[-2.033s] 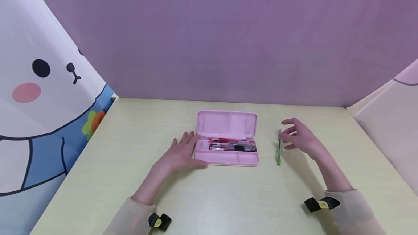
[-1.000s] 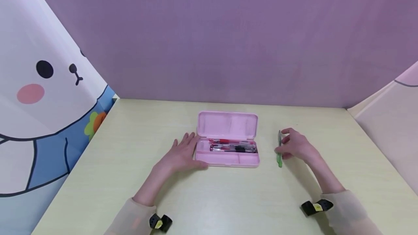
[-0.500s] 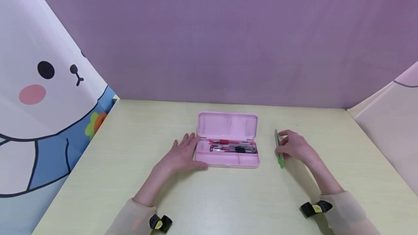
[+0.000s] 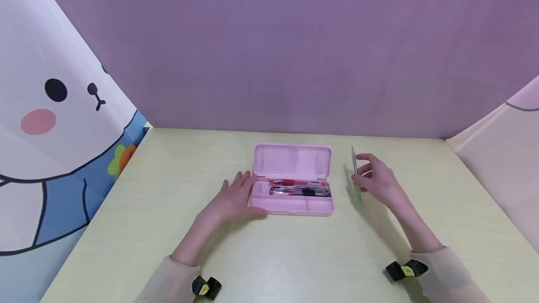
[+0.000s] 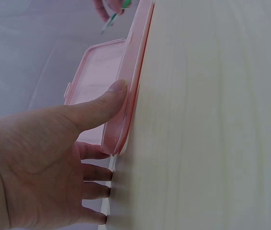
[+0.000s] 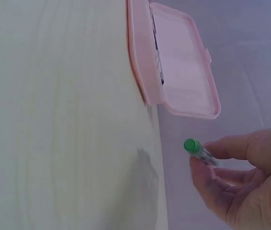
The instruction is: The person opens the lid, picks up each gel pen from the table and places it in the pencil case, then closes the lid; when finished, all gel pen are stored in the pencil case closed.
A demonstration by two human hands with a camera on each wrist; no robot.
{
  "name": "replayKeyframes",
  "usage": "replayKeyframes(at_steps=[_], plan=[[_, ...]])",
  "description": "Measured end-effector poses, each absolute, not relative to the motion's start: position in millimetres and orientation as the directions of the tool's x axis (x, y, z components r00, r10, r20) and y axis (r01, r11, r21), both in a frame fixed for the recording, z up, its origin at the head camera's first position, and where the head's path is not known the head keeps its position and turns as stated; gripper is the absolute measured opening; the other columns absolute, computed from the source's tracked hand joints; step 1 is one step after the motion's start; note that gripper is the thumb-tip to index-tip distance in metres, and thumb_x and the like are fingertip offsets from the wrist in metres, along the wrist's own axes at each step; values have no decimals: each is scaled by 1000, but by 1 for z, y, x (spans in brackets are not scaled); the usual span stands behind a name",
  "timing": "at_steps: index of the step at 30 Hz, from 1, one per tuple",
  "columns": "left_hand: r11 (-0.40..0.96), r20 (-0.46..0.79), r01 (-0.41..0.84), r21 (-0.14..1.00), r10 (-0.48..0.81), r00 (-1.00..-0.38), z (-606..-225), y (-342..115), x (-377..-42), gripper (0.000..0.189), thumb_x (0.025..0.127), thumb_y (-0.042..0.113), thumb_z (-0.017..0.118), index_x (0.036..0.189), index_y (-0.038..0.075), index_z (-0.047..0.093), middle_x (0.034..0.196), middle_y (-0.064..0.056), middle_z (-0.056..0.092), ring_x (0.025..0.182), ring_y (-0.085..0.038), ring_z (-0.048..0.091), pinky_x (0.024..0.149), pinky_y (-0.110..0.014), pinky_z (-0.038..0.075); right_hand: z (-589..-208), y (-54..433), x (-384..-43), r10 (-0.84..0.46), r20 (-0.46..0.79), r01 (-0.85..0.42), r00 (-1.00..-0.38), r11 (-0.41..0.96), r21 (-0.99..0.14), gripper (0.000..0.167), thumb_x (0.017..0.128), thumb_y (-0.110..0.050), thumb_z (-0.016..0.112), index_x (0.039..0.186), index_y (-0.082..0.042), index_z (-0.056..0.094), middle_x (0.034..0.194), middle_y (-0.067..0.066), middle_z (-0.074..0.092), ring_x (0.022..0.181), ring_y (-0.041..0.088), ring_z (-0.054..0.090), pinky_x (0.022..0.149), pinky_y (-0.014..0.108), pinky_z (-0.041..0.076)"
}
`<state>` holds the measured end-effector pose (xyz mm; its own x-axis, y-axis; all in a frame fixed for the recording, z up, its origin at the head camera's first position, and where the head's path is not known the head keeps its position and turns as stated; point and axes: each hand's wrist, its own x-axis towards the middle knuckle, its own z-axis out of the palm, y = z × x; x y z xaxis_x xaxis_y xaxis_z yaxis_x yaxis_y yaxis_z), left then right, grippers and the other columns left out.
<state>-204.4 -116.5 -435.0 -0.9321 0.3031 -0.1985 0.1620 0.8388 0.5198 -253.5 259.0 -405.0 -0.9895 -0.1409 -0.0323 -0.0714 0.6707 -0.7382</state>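
Observation:
A pink pencil case lies with its lid up in the middle of the table. Several pens, some red and some black, fill its rear compartment. My left hand rests at the case's left side, fingers spread and straight, thumb along the front edge, as the left wrist view also shows. To the right of the case, my right hand pinches a clear pen with a green end between thumb and fingers, above the table. In the right wrist view the pen's green end points toward the camera.
The pale wooden table meets a purple cloth backdrop at its far edge. A cartoon-printed cloth hangs on the left, and a pale cloth on the right. The front compartments of the case face the person.
My right hand took hold of the green pen, lifted it off the table and tilted it, its far end shifting slightly left. The left hand and the case have stayed put.

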Motion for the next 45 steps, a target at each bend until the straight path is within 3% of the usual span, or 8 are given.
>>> replayKeyframes(at_steps=[9,17,25,30,34,39,45], plan=[[837,-194,166,522,306,-932,-434,-118,-205,107,83,52,80,163,9,25,171,-23,20,161,-44,13,128,-69,11,-392,235,-253,-175,231,-289,-957,653,-700,51,95,-4,70,143,-4,54,102,21,72,87,21,71,67,19,60],[833,-197,162,530,306,-931,-434,-117,-205,107,83,51,81,163,8,24,171,-23,20,160,-44,12,128,-69,10,-384,202,-258,-244,304,-389,-921,622,-679,38,92,-3,73,129,-5,67,96,16,73,87,28,73,68,17,57],[833,-199,164,529,310,-930,-435,-118,-206,108,83,51,81,163,8,24,171,-23,20,160,-45,12,128,-69,10,-385,173,-259,-352,242,-414,-904,586,-697,29,91,-4,75,120,-8,73,99,12,76,86,22,73,76,26,62],[830,-200,165,533,313,-928,-436,-119,-206,108,83,52,80,163,8,23,171,-23,19,161,-45,11,128,-68,9,-388,158,-258,-467,222,-485,-856,572,-662,22,89,0,77,111,-5,77,101,10,77,86,18,71,78,34,64],[832,-198,166,529,312,-929,-435,-119,-206,108,83,52,80,163,7,23,171,-23,20,160,-44,12,128,-69,10,-393,149,-258,-545,209,-548,-812,589,-594,16,87,-2,79,102,-7,79,94,5,77,82,13,70,77,32,63],[837,-198,168,521,310,-930,-435,-119,-206,108,83,52,80,163,7,23,171,-23,20,160,-44,12,128,-69,10,-400,143,-255,-583,143,-560,-800,640,-526,15,85,-4,81,99,-10,80,92,1,78,81,9,70,78,28,62],[836,-205,166,522,312,-928,-434,-118,-206,108,83,52,80,163,6,23,171,-23,20,160,-44,12,128,-68,10,-405,142,-252,-603,78,-555,-794,665,-500,15,86,-4,81,100,-9,81,94,2,79,83,10,70,82,33,63]])
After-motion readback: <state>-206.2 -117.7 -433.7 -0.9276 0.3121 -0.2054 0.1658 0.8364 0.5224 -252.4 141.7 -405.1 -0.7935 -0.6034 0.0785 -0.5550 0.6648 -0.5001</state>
